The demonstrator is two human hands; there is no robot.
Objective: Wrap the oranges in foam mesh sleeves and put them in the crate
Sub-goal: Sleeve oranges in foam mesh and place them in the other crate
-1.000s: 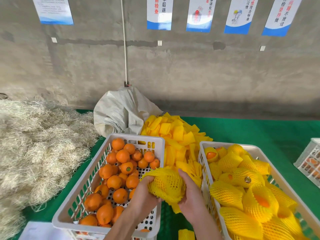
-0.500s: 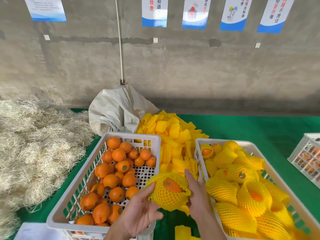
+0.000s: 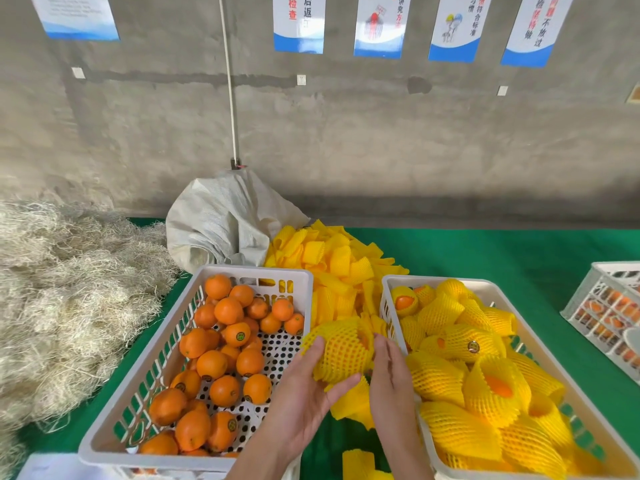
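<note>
Green table (image 3: 485,258), both hands' grip flat-fingered on sleeved orange (image 3: 341,351), fruit mostly hidden

Left hand (image 3: 304,393): bare, no glove, no ring to be seen; palm side faces the camera, with its creases showing.
Left fingers (image 3: 313,353): nothing worn on them; the nails are turned away and cannot be seen.
Left forearm (image 3: 256,459): bare as far as the bottom edge; no sleeve, cuff or watch in sight.
Right hand (image 3: 391,382): bare, no glove, no ring; its back faces the camera, knuckles showing.
Right fingers (image 3: 382,348): nothing worn on them; the nails are too small to judge.
Right forearm (image 3: 412,459): bare to the bottom edge; no sleeve, band or watch in sight.
</note>
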